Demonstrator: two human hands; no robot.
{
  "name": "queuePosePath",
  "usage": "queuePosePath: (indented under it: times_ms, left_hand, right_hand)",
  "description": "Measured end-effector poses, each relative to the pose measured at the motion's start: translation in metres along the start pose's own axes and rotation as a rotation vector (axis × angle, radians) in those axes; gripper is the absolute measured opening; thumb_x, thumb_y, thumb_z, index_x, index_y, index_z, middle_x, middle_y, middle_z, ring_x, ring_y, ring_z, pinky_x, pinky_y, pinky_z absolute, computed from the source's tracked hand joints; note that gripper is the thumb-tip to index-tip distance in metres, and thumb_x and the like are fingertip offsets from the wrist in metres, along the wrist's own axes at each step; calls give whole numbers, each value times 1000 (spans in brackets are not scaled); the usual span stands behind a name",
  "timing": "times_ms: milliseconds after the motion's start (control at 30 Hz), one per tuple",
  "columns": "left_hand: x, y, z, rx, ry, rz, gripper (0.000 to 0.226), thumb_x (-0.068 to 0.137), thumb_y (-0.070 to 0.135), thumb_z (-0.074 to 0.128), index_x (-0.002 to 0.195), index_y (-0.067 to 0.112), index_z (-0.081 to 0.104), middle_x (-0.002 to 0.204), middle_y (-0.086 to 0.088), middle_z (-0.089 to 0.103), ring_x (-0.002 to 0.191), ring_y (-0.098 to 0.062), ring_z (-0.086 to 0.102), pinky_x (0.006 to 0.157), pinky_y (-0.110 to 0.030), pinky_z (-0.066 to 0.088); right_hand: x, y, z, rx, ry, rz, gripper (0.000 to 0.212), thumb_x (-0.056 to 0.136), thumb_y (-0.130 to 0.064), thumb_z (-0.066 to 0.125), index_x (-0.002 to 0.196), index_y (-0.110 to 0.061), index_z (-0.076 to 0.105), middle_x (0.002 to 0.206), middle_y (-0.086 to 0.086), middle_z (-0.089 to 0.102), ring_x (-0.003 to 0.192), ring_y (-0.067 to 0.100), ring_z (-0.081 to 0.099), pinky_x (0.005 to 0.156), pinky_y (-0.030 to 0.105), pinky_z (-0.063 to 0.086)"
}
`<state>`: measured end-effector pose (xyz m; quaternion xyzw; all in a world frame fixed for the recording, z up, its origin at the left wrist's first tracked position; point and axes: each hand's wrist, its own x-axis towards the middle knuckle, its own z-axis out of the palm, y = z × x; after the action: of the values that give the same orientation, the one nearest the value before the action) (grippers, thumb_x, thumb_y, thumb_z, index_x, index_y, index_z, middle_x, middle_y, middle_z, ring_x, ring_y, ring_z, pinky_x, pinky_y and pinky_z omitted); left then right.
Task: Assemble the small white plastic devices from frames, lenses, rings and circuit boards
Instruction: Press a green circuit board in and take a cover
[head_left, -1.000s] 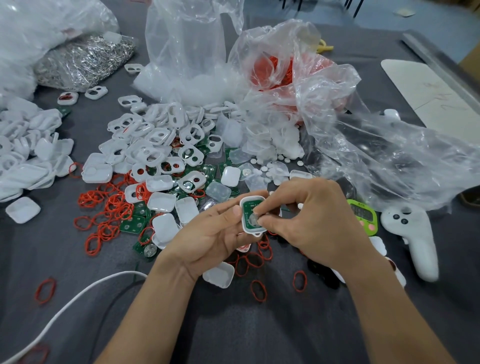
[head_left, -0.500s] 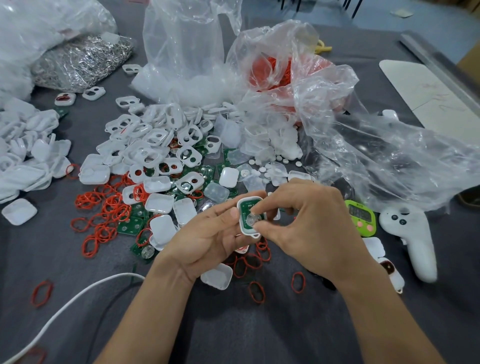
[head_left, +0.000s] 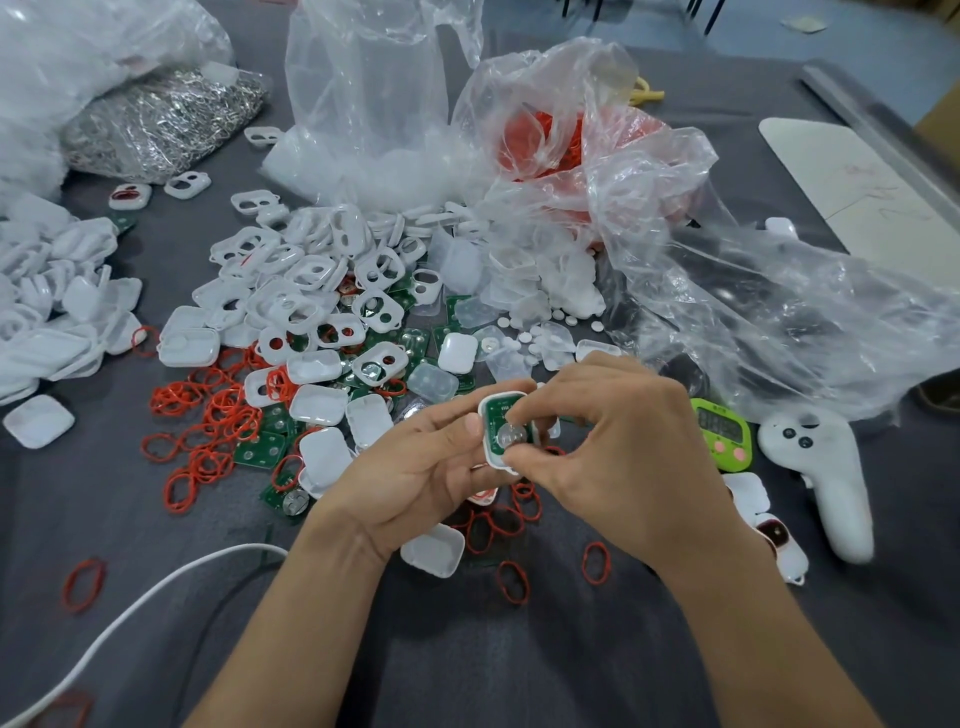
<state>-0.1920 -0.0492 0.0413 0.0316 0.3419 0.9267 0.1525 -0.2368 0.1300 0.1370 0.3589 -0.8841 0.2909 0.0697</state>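
Item: white frame (head_left: 487, 448) with circuit board (head_left: 500, 409), held over the table (head_left: 363, 649); your left hand (head_left: 415, 478) grips it, your right hand (head_left: 618, 457) pinches the lens (head_left: 509, 434) onto it. Risk: skewed pressure could pop the lens loose.

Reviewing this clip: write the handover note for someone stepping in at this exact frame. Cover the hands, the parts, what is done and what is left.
Left hand grips a white frame with a green circuit board sitting in it.
Right hand pinches a round disc against that board; I cannot tell if it is seated.
Loose frames, red rings and spare boards lie heaped on the table, to the left.
Done: board in frame.
Left: probably seat the disc, add a ring and close; many parts remain.
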Motion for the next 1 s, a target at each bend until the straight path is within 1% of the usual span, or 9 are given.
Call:
queuePosePath:
  times_ms: [100,200,333,400,467,567,667,767,1000]
  left_hand:
    - [1,-1,1,4,9,-1,47,94,29,73,138,15,64,134,-6,68,115,-17,68,89,-29,58]
    - [2,-1,3,-29,24,8,50,91,31,77,137,15,66,134,-7,68,118,-18,67,92,-31,59]
    - [0,1,3,-113,66,21,56,85,29,83,135,10,67,134,-11,68,114,-22,70,83,-28,62]
    - [-2,2,3,-127,34,23,51,88,28,80,134,12,68,134,-10,68,119,-23,69,81,-27,61]
    - [-3,2,3,-129,8,20,48,89,29,78,134,14,68,134,-9,68,122,-24,67,83,-27,61]
    - [-3,2,2,-123,-26,18,46,92,28,75,135,15,67,134,-8,69,121,-23,67,85,-27,60]
    - [-1,1,4,-104,-35,26,46,91,29,76,134,16,68,132,-7,70,119,-22,68,84,-27,60]
    - [-1,2,7,-86,-25,38,46,88,31,79,131,17,71,130,-5,71,116,-19,70,84,-26,60]
    - [-3,5,12,-94,52,42,51,74,33,91,120,15,77,118,-3,76,103,-16,74,76,-24,61]
  right_hand:
    - [1,-1,3,-77,9,-58,11,71,-24,88,81,-23,82,74,-9,73,74,16,66,81,40,55]
    - [0,1,4,24,53,-29,8,72,-23,85,78,-26,81,72,-12,71,70,9,61,74,28,52]
    - [1,16,-4,579,164,227,19,66,-16,87,77,-31,82,73,-8,76,64,8,64,62,21,53]
    - [2,25,-7,863,238,318,26,64,-7,85,76,-29,83,72,-4,77,65,9,67,65,20,54]
    - [1,32,-8,984,259,341,27,64,-1,82,76,-26,83,71,-3,76,66,8,69,68,20,55]
    - [-1,35,-6,1004,243,323,29,64,1,81,76,-25,84,70,-4,76,66,7,68,69,19,55]
    - [-3,35,-3,959,223,293,28,60,-7,88,79,-27,83,71,-4,75,67,9,66,68,20,54]
    - [-5,36,3,916,202,275,21,62,-21,86,81,-29,83,73,-2,76,68,13,64,66,21,52]
    - [-8,39,4,807,175,289,21,65,-26,88,84,-32,83,78,-2,78,68,16,67,64,24,53]
